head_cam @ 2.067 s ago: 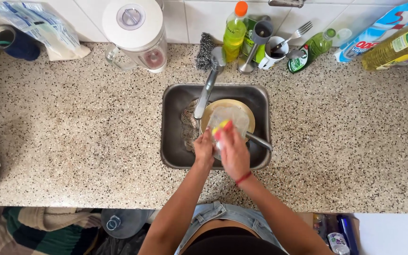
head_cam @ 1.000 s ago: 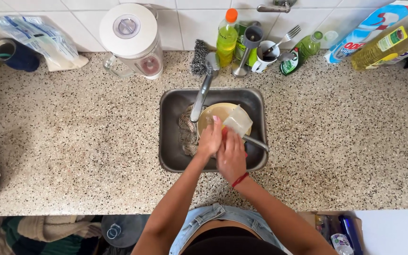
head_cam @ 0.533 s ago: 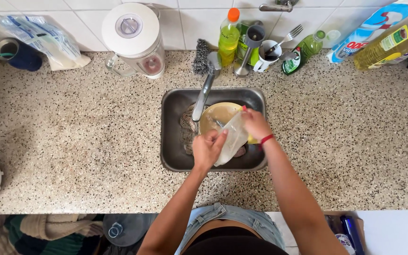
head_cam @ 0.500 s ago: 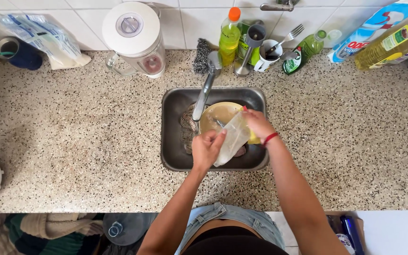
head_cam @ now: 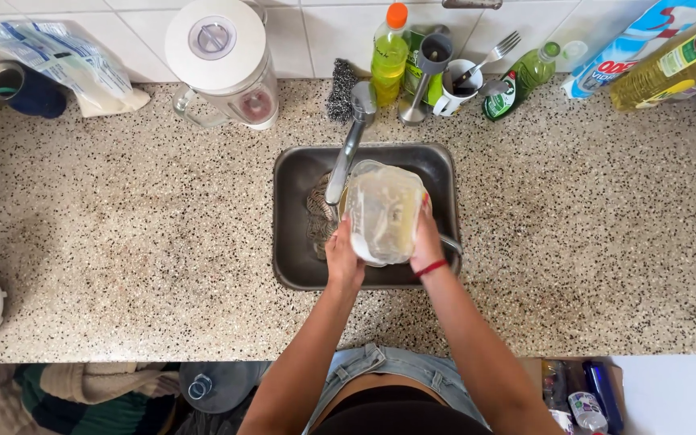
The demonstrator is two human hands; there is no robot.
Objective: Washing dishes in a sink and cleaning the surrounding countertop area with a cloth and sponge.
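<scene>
Head view: left hand (head_cam: 343, 259) and right hand (head_cam: 427, 242) clasp clear container (head_cam: 383, 211) between them over sink (head_cam: 300, 270).

Bare arms, red wristband (head_cam: 431, 268), denim shorts (head_cam: 388, 366).

The bench (head_cam: 122, 242) is beige speckled with black. The sink (head_cam: 296, 266) is dark grey steel. The container (head_cam: 384, 211) is cloudy clear plastic. A red band (head_cam: 431, 268) circles the right wrist.

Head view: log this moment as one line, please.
left hand: holds clear plastic container | right hand: holds same container | place: over sink, by faucet | nearby: blender jar
</scene>
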